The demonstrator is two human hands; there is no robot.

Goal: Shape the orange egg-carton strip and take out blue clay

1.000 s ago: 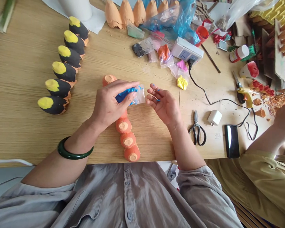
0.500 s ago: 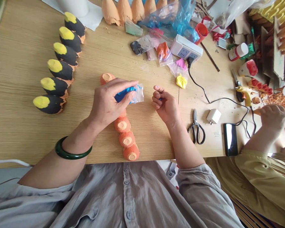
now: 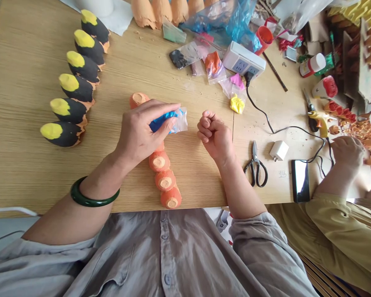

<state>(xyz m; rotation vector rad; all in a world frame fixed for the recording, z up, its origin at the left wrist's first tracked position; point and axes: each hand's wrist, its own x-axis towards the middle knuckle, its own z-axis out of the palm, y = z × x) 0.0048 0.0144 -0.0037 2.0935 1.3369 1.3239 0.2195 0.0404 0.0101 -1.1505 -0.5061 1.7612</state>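
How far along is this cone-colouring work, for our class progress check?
Done, it seems: six cones at the left are black with yellow tips. In hand: the left hand squeezes blue clay in a clear plastic bag, while the right hand is curled shut. Left to do: the orange cones under the left hand are plain orange with pale ends.

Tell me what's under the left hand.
Orange cones lie in a row beneath the left hand, showing on both sides of it. Whatever lies directly under the palm is covered, so it cannot be seen.
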